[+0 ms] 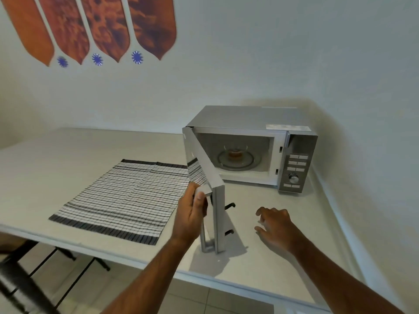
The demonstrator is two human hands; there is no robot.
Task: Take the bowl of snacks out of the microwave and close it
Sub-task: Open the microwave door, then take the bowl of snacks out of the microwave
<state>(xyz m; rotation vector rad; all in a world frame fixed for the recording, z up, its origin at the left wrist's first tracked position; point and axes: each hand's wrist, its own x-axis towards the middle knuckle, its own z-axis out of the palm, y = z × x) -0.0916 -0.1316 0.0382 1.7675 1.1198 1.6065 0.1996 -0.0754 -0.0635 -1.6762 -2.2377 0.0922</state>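
A silver microwave (249, 123) stands at the back right of the white table, in the wall corner. Its door (205, 168) is swung wide open toward me. Inside, on the glass turntable (240, 160), sits a small clear bowl of brown snacks (235, 154). My left hand (192, 214) grips the door's handle at its upper end, thumb on top. My right hand (275, 225) hovers just above the table in front of the microwave, fingers spread, holding nothing.
A black-and-white striped placemat (118, 200) lies flat on the table (56, 159) left of the door. The control panel (294, 171) with buttons and a knob is on the microwave's right. Dark chair legs (34, 268) show below the table's near edge.
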